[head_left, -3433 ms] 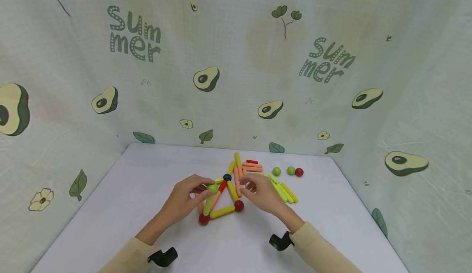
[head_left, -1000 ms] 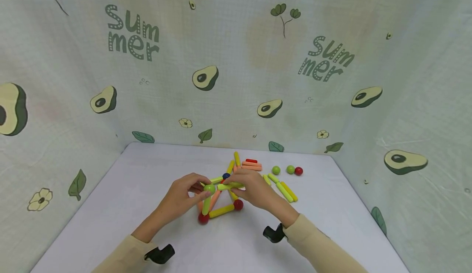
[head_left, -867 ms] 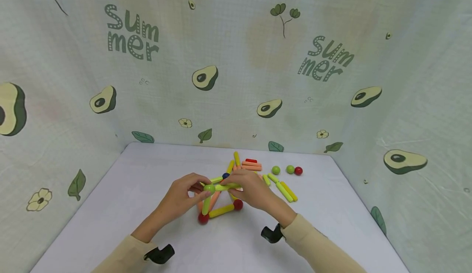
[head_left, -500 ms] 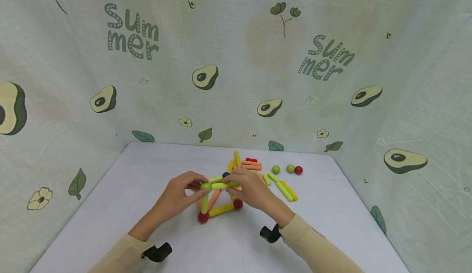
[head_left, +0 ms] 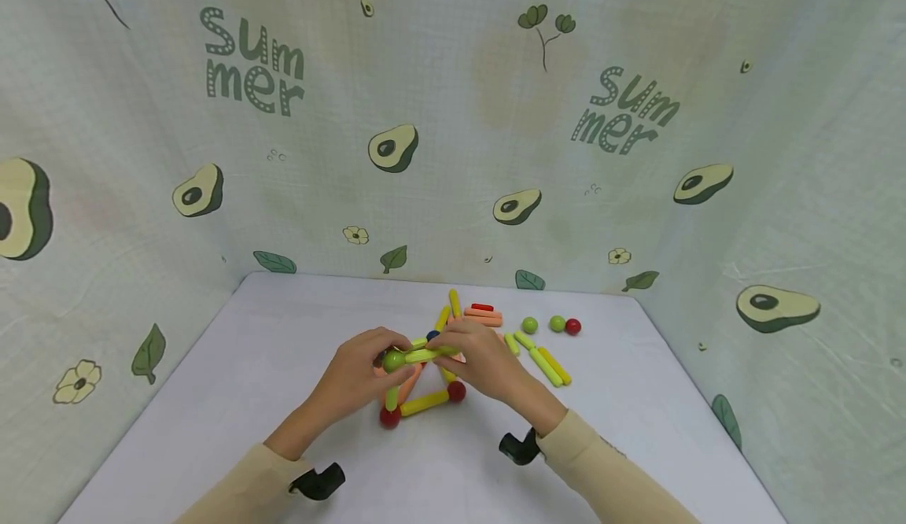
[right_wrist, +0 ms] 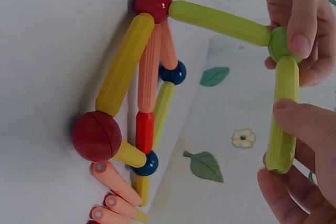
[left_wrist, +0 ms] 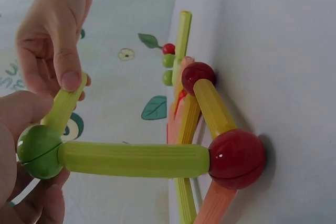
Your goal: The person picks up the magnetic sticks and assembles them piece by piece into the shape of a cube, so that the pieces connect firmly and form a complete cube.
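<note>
My left hand (head_left: 354,370) grips a green ball (left_wrist: 40,151) between thumb and fingers. From that ball a lime-green rod (left_wrist: 134,159) runs down to a red ball (left_wrist: 237,158) at the near corner of a frame of rods and balls on the table. A second lime-green rod (right_wrist: 286,82) is pinched by my right hand (head_left: 481,355), one end against the green ball, the other pointing right. Yellow rods (right_wrist: 123,66), a salmon rod (right_wrist: 149,69), a short red rod (right_wrist: 144,132) and blue balls (right_wrist: 173,73) make up the lower frame.
Right of the frame lie loose lime-green rods (head_left: 545,368) and a yellow rod (head_left: 554,367). Farther back are stacked salmon rods (head_left: 484,321), a green ball (head_left: 529,325) and a red ball (head_left: 572,326). A printed cloth (head_left: 453,115) encloses the white table (head_left: 297,304).
My right hand, empty at first, has brought a lime-green rod leftward to the green ball. My left fingers have shifted around the ball, and the upright rod's top has moved slightly left.
</note>
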The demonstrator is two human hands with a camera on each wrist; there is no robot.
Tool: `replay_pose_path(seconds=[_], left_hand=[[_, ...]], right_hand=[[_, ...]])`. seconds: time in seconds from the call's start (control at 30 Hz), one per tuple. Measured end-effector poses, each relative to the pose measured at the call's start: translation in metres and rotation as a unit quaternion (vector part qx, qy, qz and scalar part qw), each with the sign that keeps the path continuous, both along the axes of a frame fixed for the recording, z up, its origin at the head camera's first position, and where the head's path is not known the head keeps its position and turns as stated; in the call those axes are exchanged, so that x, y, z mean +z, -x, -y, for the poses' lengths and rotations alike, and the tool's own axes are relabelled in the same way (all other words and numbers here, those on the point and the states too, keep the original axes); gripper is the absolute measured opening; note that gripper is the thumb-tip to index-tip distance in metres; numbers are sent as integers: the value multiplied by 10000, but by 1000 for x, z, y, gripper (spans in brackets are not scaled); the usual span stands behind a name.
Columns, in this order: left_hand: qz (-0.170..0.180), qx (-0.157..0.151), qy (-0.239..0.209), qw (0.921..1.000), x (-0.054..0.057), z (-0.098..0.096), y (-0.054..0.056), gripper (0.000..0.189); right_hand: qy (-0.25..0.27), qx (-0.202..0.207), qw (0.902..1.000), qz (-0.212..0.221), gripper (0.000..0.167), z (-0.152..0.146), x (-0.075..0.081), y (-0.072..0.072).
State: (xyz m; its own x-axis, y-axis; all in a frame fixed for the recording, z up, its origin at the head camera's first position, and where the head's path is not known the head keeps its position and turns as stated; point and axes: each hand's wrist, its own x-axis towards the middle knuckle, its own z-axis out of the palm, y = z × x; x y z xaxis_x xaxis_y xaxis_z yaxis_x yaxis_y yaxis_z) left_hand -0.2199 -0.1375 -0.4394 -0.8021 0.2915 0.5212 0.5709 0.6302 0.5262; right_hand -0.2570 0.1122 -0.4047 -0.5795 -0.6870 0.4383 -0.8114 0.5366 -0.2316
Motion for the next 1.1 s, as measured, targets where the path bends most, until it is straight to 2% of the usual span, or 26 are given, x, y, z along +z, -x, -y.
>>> replay_pose_path(seconds=[0.13,0.23,0.33,0.5,0.6,0.77,0.9,1.1], left_hand=[[-80,134,129,9998,-2,-7,1,26],[-111,186,16,9998,-4,-9,0,26],[-87,283,-63,9995,-7,-10,-1,27],[22,385,-167,9991,-10,-10,-2,27],[36,426,-225,9988,-10,-11,-3,28],[16,449,-219,9987,-10,-12,-3,29],[-44,488,-195,9986,-11,-11,-3,30],[-91,413,-188,9989,-10,-12,-1,28]], right_hand=[[96,122,9999,13,23,-2,-2,0],[185,229,9995,107,25,-7,-1,1],[178,129,9994,282,29,-17,0,3],[64,-598,9952,768,35,-53,-4,17],[7,-1191,9879,993,34,-82,-12,34],[-166,-2080,9729,995,31,-124,-33,67],[-274,-2468,9613,1191,35,-143,-47,86],[-334,-2695,9509,1486,40,-150,-60,104]])
